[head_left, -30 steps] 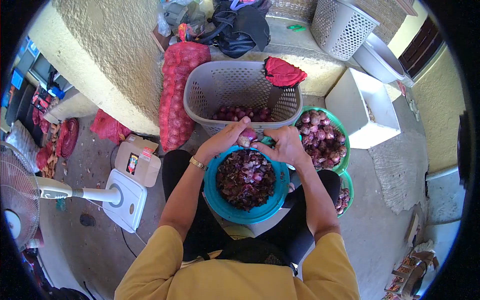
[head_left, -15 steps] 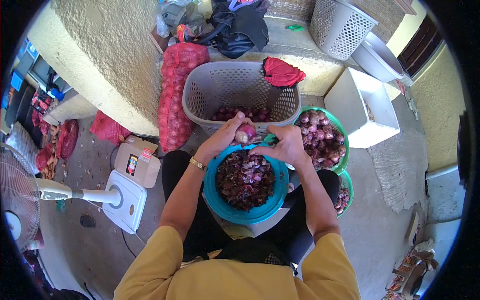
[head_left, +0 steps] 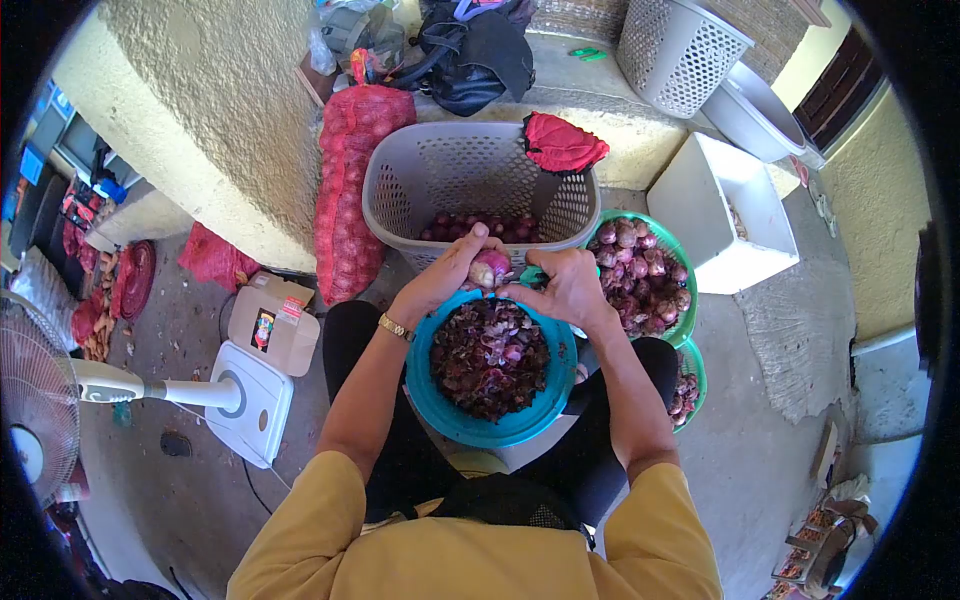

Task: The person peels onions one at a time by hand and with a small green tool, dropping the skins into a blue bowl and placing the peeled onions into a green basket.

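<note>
My left hand (head_left: pixel 449 272) is closed around a red onion (head_left: pixel 490 268), its purple side up and its pale end toward my right hand. My right hand (head_left: pixel 570 284) grips a small knife (head_left: pixel 535 274) by its green handle; fingers hide most of it, and the blade end is close against the onion. Both hands are over the far rim of a blue basin (head_left: pixel 423 408) that holds dark dry onion skins (head_left: pixel 485 360). Just beyond them stands a grey perforated basket (head_left: pixel 470 150) with red onions (head_left: pixel 480 226) at its bottom.
A green basket (head_left: pixel 690 312) of onions stands at my right, with another green basket (head_left: pixel 700 385) nearer. Left of the grey basket leans a red mesh sack (head_left: pixel 350 200). A white box (head_left: pixel 690 205) is at the right, a standing fan (head_left: pixel 150 388) at the left.
The onion has turned slightly in my left hand, and my right hand has shifted a little against it. Both hands keep their hold; the surroundings look the same.
</note>
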Demonstrator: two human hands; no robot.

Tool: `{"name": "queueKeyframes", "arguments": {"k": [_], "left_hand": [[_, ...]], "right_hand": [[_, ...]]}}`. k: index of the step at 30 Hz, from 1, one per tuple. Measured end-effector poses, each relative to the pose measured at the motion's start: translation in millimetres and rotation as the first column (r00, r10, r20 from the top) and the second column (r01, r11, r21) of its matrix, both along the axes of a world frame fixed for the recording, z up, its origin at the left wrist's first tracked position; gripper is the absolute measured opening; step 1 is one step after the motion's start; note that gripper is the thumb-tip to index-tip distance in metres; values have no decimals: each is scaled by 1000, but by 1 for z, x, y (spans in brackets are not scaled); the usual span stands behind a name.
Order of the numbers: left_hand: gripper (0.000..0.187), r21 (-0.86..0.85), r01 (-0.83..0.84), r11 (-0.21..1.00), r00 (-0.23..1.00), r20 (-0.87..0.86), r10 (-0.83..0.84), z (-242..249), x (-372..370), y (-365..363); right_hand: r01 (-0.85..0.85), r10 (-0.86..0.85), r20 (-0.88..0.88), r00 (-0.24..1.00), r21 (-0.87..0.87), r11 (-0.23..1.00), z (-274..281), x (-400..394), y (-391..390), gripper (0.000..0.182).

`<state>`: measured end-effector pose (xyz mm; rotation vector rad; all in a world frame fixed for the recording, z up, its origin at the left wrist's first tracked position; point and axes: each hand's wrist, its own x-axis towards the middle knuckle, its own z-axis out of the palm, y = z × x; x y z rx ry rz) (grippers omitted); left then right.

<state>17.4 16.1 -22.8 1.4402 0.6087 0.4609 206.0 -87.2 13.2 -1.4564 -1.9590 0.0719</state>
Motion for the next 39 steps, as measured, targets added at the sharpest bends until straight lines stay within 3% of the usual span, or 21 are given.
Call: {"name": "queueKeyframes", "arguments": {"k": [2,4,8,10,11,13,18,21,23,26,28,39], "left_hand": [[68,33,33,999,999,29,-34,-1,-1,2],[61,-76,108,991,985,145,-96,-2,-2,3],[60,-111,132,985,974,199,-108,-1,-1,-2],[62,37,79,996,992,94,-82,5,-2,-3],[62,37,78,996,992,94,-81,6,-1,-5],[59,-33,-81,996,985,150,85,6,2,-7],[61,-41,-72,997,979,189,79,2,-5,6],[63,-31,-16,999,980,200,22,2,-4,4],[64,-2,-8,1000,979,206,9,3,-3,1],[64,-80,73,994,977,207,-56,5,-1,-3],[65,-30,13,999,986,167,-8,8,1,-6],[64,46,16,999,989,144,-22,11,1,-8]], "right_hand": [[-9,8,22,1000,33,999,-4,0,1,49],[0,-1,25,1000,39,999,-4,-1,2,49],[9,-11,25,1000,74,997,-1,-1,2,47],[-28,24,56,998,64,998,-5,1,1,46],[-63,58,87,994,52,997,-6,1,1,46],[-127,122,106,987,48,991,-7,0,1,46],[-194,200,118,973,-61,979,2,-3,-3,46],[-152,148,62,987,54,987,5,-2,-3,44],[-50,61,-207,977,55,997,8,-6,-4,43],[55,-67,-143,987,-89,995,2,-1,-3,45],[56,-68,-134,989,-89,994,3,-1,-3,45],[28,-26,-121,992,19,999,-3,-1,0,46]]}}
